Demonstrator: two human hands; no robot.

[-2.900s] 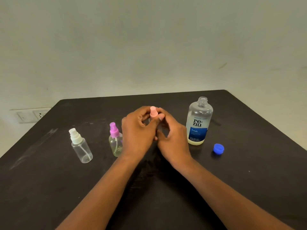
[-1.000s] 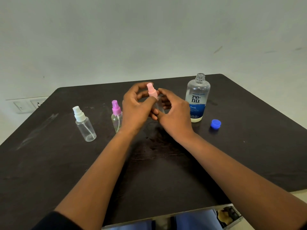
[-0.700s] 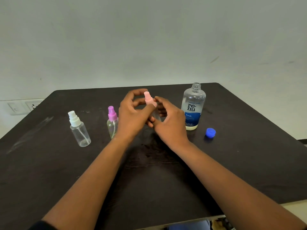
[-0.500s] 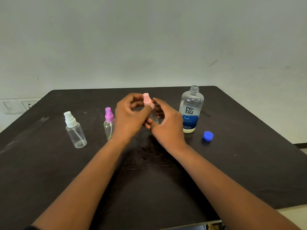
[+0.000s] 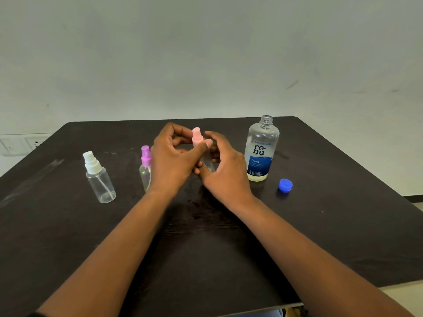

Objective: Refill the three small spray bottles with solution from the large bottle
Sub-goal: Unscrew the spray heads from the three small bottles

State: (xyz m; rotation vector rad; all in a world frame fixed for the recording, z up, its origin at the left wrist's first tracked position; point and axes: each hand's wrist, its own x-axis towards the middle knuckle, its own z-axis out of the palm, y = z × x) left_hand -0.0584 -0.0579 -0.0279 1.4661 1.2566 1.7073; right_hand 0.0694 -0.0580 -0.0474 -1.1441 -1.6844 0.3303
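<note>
A dark worktop (image 5: 343, 236) is seen from above, with four bottles standing on it or held over it. Near the middle, a small clear spray bottle with a pink spray top (image 5: 197, 136) is held upright between both hands. The left hand (image 5: 174, 161) is closed on the pink top, with thumb and fingers pinched around its collar. The right hand (image 5: 225, 170) is wrapped around the clear body below; what is inside that body cannot be told, as it is mostly hidden by fingers. Just left of the left hand stands a small bottle with a purple spray top (image 5: 145, 165), its clear body faintly yellowish and partly covered by the hand. Further left, well apart, a small bottle with a white spray top (image 5: 98, 178) stands upright and looks empty. To the right of the hands, the large bottle (image 5: 261, 149) stands uncapped, its threaded neck open; a thin layer of pale yellowish liquid is visible at its base below the blue label. A blue cap (image 5: 285, 185) lies on the worktop near the large bottle, to its right.
</note>
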